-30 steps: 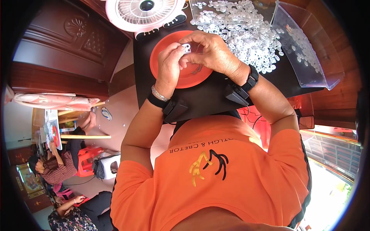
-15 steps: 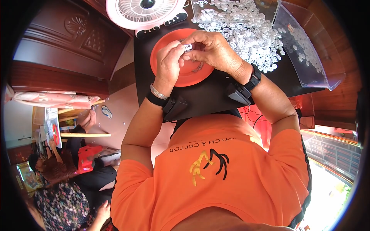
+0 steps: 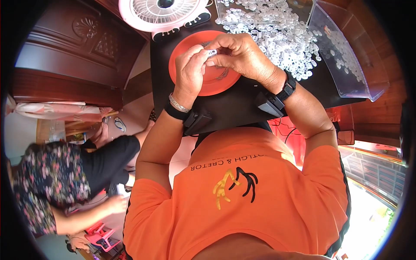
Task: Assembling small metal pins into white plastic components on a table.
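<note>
Over a round red plate [image 3: 184,45], my two hands meet at the fingertips. My left hand [image 3: 190,69] pinches a small white oval plastic piece with two dark holes [image 3: 211,53]. My right hand [image 3: 242,54] is curled around the same spot, index finger above and thumb below the piece. Whatever lies between its fingertips is too small or hidden to tell. On the plate, partly under my hands, rests a tangle of thin grey strands or small parts [image 3: 223,74]. A large heap of similar white oval pieces [image 3: 281,39] spreads to the right of the plate.
A white and pink fan [image 3: 162,13] stands behind the plate on the black table [image 3: 234,115]. At the right, a clear plastic bin [image 3: 346,73] holds more white pieces. To my left, a person in a floral top [image 3: 56,173] passes close by; a sandal [image 3: 120,124] lies on the floor.
My hands stay nearly in place, with the white piece tilted slightly. The person in the floral top has moved farther up at the left, covering the seated person and table there.
</note>
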`<action>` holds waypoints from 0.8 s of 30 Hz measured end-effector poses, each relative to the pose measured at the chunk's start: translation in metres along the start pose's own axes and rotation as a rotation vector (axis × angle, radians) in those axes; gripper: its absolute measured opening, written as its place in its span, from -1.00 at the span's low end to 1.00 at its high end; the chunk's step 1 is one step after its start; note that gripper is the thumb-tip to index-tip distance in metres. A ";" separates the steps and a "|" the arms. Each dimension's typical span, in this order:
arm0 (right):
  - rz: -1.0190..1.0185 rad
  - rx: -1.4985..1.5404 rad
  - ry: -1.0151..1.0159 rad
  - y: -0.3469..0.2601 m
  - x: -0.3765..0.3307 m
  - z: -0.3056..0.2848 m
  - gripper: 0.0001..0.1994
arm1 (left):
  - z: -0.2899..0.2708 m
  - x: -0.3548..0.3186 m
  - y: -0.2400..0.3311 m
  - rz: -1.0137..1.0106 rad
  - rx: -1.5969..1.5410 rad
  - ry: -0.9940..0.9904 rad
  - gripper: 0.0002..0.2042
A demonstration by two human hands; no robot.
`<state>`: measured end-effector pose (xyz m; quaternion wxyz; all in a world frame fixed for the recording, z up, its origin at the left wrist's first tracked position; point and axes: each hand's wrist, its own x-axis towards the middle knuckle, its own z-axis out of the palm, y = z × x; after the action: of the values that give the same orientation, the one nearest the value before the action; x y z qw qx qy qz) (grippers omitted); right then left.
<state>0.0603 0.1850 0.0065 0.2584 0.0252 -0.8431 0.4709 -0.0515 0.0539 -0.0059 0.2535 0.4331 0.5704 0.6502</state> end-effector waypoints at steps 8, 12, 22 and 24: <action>-0.192 -0.125 0.096 -0.004 0.001 0.003 -0.84 | 0.008 -0.001 -0.002 -0.053 -0.066 0.094 -0.75; -0.076 -0.092 0.040 -0.007 0.002 -0.002 -0.82 | 0.006 -0.001 -0.009 -0.002 -0.073 0.088 -0.76; 0.048 -0.895 0.915 -0.051 0.000 -0.126 -0.77 | 0.001 0.004 -0.010 0.073 -0.038 0.127 -0.75; 0.036 -1.114 1.105 -0.059 -0.006 -0.139 -0.72 | 0.002 0.005 -0.007 0.058 -0.026 0.138 -0.76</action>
<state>0.1398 0.2637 0.1086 0.6072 -0.3599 -0.7046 -0.0729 -0.0537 0.0603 -0.0118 0.2005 0.4003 0.5653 0.6929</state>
